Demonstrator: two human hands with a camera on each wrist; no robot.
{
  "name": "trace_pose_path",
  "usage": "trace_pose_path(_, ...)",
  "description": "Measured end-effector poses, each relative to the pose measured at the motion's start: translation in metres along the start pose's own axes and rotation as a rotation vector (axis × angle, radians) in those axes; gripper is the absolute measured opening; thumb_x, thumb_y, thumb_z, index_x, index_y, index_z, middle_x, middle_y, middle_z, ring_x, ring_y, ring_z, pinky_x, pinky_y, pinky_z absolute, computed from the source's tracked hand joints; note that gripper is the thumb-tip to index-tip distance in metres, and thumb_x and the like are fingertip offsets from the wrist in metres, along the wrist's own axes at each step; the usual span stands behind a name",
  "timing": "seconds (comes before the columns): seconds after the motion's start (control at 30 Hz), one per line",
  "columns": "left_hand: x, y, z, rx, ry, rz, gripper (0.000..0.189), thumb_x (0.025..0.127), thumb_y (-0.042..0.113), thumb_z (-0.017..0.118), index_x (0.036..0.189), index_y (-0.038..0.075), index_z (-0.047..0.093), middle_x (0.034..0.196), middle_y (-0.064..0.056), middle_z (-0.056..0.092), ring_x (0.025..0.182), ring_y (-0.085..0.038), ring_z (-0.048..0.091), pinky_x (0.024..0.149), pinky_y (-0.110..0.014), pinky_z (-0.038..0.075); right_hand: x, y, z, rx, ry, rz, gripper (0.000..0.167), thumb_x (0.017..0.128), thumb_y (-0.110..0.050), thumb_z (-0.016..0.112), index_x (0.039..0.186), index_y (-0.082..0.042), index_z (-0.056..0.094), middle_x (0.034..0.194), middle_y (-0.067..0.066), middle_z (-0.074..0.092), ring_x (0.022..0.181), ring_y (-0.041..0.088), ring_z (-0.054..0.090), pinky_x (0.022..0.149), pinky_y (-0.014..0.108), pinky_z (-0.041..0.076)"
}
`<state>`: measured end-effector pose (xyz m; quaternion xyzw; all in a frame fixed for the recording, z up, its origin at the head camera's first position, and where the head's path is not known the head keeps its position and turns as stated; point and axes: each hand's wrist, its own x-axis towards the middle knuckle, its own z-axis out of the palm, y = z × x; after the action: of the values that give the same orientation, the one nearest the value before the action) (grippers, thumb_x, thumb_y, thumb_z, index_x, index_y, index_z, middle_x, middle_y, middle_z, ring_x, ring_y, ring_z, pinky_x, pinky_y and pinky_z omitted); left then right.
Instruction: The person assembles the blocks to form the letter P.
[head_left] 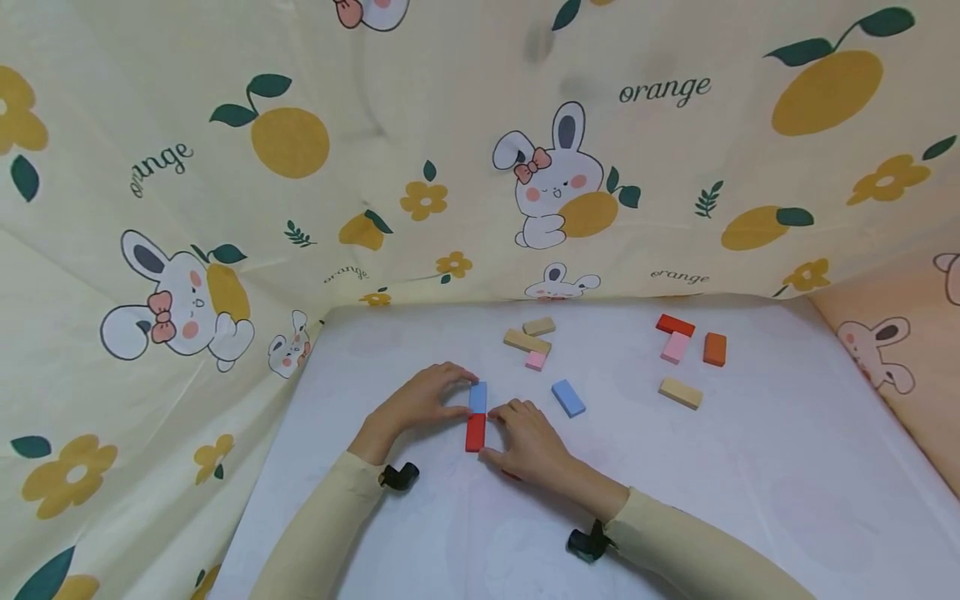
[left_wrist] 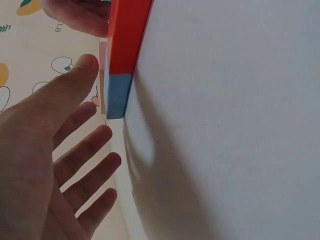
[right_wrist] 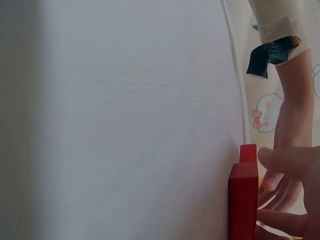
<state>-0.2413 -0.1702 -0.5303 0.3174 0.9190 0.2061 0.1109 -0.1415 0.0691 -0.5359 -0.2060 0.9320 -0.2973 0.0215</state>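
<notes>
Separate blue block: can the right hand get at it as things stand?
Probably yes: the separate blue block lies close beyond the right hand, and nothing shows between them on the white tabletop.

Printed curtain (head_left: 450, 108) behind white table (head_left: 772, 450), perhaps covered.

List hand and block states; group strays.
Left hand: fingers spread.
Right hand: fingers loosely bent.
Red rectangular block between hands: lying.
Blue rectangular block by left hand: end to end with that red.
Second red rectangular block: mostly hidden in head view.
Other coloured rectangular blocks: scattered.
</notes>
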Motion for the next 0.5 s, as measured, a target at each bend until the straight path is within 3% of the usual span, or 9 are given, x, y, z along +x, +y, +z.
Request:
trace_pose_path(0.23, -0.008, 0.002, 0.001, 0.011, -0.009, 0.022, 0.062, 0.091, 0.046, 0.087, 0.145, 0.025, 0.065, 0.147, 0.003, 0.063, 0.140, -0.021, 0.055, 0.121, -0.046, 0.043, -0.016, 0.006, -0.014, -0.022, 0.007, 0.008, 0.069, 0.086, -0.043, 0.090, 0.139, -0.006, 0.067, 0.134, 0.010, 0.067, 0.128, 0.032, 0.057, 0.109, 0.052, 0.051)
trace_pose_path(0.5, -0.014, 0.001, 0.005, 0.018, -0.017, 0.007, 0.063, 0.091, 0.048, 0.086, 0.145, 0.024, 0.065, 0.148, 0.002, 0.062, 0.141, -0.023, 0.054, 0.121, -0.049, 0.043, -0.032, 0.011, -0.021, -0.081, 0.010, 0.006, 0.078, 0.081, -0.049, 0.092, 0.140, -0.005, 0.068, 0.133, 0.011, 0.068, 0.121, 0.031, 0.060, 0.104, 0.049, 0.055)
